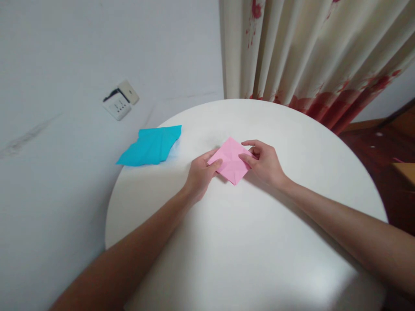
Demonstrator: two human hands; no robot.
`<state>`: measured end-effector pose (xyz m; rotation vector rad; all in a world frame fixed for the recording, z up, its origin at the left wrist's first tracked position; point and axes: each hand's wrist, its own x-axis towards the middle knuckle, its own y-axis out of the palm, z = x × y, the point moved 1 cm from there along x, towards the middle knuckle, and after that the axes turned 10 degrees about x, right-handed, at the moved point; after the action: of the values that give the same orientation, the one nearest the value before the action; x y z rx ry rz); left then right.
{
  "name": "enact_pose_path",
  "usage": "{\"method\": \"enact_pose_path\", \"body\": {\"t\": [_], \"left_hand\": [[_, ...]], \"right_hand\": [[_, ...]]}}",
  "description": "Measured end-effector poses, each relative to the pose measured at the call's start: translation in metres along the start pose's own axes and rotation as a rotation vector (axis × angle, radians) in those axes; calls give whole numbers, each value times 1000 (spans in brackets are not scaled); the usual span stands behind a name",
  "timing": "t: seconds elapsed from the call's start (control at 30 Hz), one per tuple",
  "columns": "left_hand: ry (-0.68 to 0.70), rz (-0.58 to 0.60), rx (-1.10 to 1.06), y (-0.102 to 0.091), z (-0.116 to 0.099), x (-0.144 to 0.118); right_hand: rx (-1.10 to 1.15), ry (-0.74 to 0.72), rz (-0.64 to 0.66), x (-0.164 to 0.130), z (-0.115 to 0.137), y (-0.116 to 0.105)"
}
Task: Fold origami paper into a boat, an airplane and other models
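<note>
Pink paper (pixel 231 160): a small folded square, turned like a diamond, creases fanning out from its middle; it sits a little beyond the centre of the round white table (pixel 292 207), pinned between both hands.
Left hand (pixel 201 173): in at the paper's 9 o'clock corner, thumb on top, fingers curled underneath, pinched tight on that edge.
Right hand (pixel 266 162): working the 3 o'clock side, thumb and forefinger closed on the paper's right corner, the other fingers (pixel 256 143) arched over the far edge.
Paper's pose: lying low, near flat to the tabletop; whether its underside touches the table, I can't tell.
Blue paper (pixel 151 146): creased and wavy, lying at the table's 10 o'clock rim, hanging partly over the edge, well apart from both hands.
Forearms: both bare, coming in from 7 and 4 o'clock and meeting at the pink sheet.
Wall socket (pixel 120 100): white plate with a dark plug in it, on the pale wall past the blue paper, toward 11 o'clock.
Curtain (pixel 308 56): cream folds with red floral print, hanging behind the table from 12 to 2 o'clock.
Floor (pixel 382 142): dark reddish wood at 3 o'clock.
</note>
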<state>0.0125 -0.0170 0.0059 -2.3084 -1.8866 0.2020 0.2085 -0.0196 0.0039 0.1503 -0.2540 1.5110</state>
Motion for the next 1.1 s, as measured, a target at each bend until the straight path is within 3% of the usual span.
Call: {"method": "enact_pose_path", "body": {"t": [0.1,0.23,0.37,0.47,0.57,0.77,1.1], "left_hand": [[82,-119,212,-13,3,7],[390,-233,606,-18,-2,8],[557,40,864,-7,-1,1],[551,267,1051,-1,6,-4],[519,361,1230,0,11,-8],[528,326,1364,0,12,-13],[374,226,1308,-5,15,-8]], "right_hand": [[-103,-47,8,3,-7,-4],[-240,-69,58,5,-15,-3],[-382,-78,161,0,-12,2],[-595,-104,225,-2,-6,4],[-776,-176,264,-2,-4,2],[-873,-273,379,-8,-12,8],[-993,-220,509,-16,-14,13]]}}
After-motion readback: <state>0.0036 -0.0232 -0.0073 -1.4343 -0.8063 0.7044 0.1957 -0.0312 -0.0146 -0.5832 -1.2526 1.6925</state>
